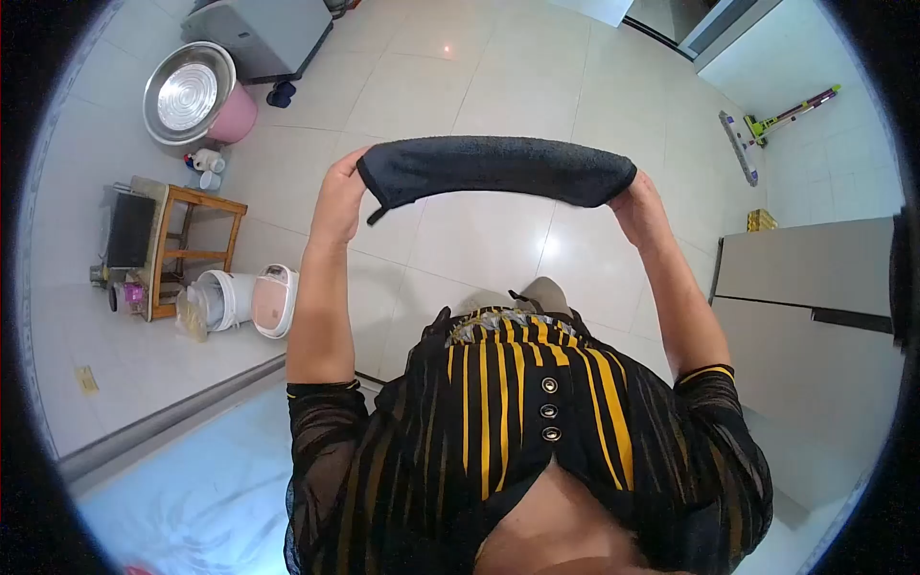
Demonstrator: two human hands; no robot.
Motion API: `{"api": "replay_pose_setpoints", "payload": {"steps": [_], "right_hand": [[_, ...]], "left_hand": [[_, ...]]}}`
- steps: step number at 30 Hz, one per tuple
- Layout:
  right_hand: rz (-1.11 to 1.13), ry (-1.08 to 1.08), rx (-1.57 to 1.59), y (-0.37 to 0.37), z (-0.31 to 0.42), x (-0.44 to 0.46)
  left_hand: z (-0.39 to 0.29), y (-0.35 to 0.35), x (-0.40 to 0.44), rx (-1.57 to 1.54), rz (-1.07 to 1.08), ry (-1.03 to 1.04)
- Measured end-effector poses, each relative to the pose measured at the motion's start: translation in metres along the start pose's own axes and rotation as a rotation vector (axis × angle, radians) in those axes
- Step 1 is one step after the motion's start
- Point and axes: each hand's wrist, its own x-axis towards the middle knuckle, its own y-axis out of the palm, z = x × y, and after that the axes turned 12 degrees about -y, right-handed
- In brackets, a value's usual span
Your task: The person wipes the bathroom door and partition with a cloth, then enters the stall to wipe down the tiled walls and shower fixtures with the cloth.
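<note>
Dark cloth [498, 165] stretched between two hands above a tiled floor [498, 86]

The dark cloth hangs in mid-air in front of the person, spanning crosswise from hand to hand as a long band; its lower edge bows upward at the middle, and a small tab dangles from its left end. The left hand [337, 203] grips that end and the right hand [640, 211] grips the opposite one. On both hands the fingers are closed on the cloth, with no visible gap; their tips are largely hidden by the fabric, so how far they curl cannot be told. The person wears a black-and-yellow striped garment [517, 383], with three round fasteners down its front; a shoe [544, 292] shows beyond its hem. To the left, a metal basin [189, 94] sits on a pink bucket [233, 117], near a wooden stool [206, 199]. Nearer the person, a white bucket [228, 299] stands just beside a rounded appliance [275, 300] with a pinkish top. To the right, a mop [739, 149] leans at the wall [843, 153], and a grey cabinet [805, 264] stands closer to the person.
</note>
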Motion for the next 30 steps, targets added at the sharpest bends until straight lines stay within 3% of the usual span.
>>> {"api": "replay_pose_setpoints", "payload": {"steps": [2,3,5,6,8,12,16,18,20,22,25,26,27,30], "right_hand": [[0.001,-0.034,0.028,-0.013,0.01,0.003],[-0.048,0.107,0.066,0.005,-0.017,0.012],[-0.103,0.199,-0.001,0.004,-0.019,0.052],[-0.077,0.151,-0.007,0.004,-0.019,0.086],[-0.224,0.346,-0.01,-0.009,-0.023,0.126],[-0.164,0.441,0.099,-0.017,-0.074,0.215],[-0.085,0.309,-0.085,-0.012,-0.102,0.299],[0.153,0.35,-0.107,0.022,-0.092,0.328],[0.369,0.15,-0.271,0.05,-0.108,0.34],[0.374,-0.071,-0.408,0.057,-0.103,0.357],[0.399,-0.035,-0.379,0.058,-0.098,0.386],[0.422,-0.26,-0.541,0.052,-0.118,0.398],[0.423,-0.268,-0.546,0.053,-0.122,0.407],[0.342,0.012,-0.474,0.061,-0.133,0.438]], "left_hand": [[0.009,0.011,0.003,-0.059,0.048,-0.026],[0.019,-0.019,0.009,-0.063,0.016,-0.176],[0.031,-0.029,0.047,-0.055,0.071,-0.277],[0.031,-0.032,0.078,-0.049,0.069,-0.222],[0.058,-0.017,0.115,-0.262,0.006,-0.408],[0.06,-0.004,0.172,-0.512,-0.133,-0.547],[0.081,0.015,0.248,-0.679,-0.283,-0.626],[0.067,0.043,0.279,-0.568,-0.191,-0.489],[0.041,0.08,0.304,-0.364,-0.122,-0.442],[0.034,0.081,0.321,-0.418,-0.056,-0.358],[0.017,0.058,0.342,-0.503,0.101,-0.323],[0.015,0.052,0.347,-0.515,0.206,-0.318],[0.017,0.048,0.354,-0.515,0.211,-0.309],[0.014,0.03,0.378,-0.407,0.158,-0.339]]}}
